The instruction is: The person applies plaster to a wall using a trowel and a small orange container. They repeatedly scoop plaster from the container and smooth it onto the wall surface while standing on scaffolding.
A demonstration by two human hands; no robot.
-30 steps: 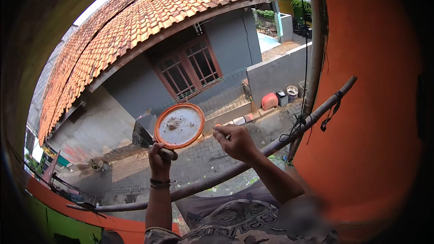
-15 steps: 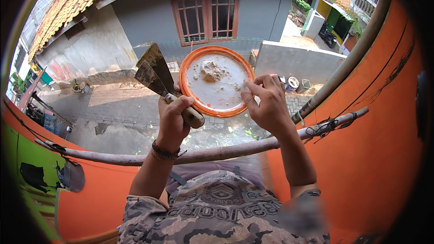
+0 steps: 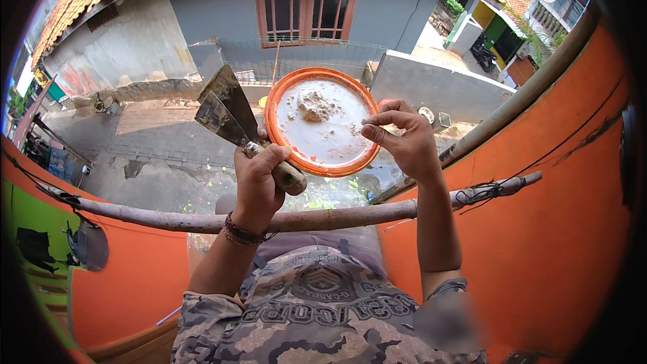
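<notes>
My left hand [image 3: 259, 178] is closed round two putty knives, one handle [image 3: 288, 178] poking out below the fist. Their smeared, fanned-out blades [image 3: 228, 108] point up and left. The same hand grips the left rim of an orange round bucket lid [image 3: 269, 116]. Spread over the lid is a white paste [image 3: 322, 143], with a lumpy beige powder heap [image 3: 317, 104] near its middle and small crumbs about. My right hand [image 3: 408, 141] hovers at the lid's right edge, thumb and forefinger pinched together; whatever may be between the tips is too small to name.
A bamboo pole [image 3: 323, 220] crosses in front of me below my hands, tied with wire at the right. Another pole [image 3: 512, 94] slants along the orange wall [image 3: 532, 249]. Below lies a paved lane [image 3: 168, 155], with a grey house [image 3: 209, 13] beyond.
My right hand has drawn slightly right, away from the paste, and its fingers have come together in a pinch. The left hand still holds the knives and lid.
</notes>
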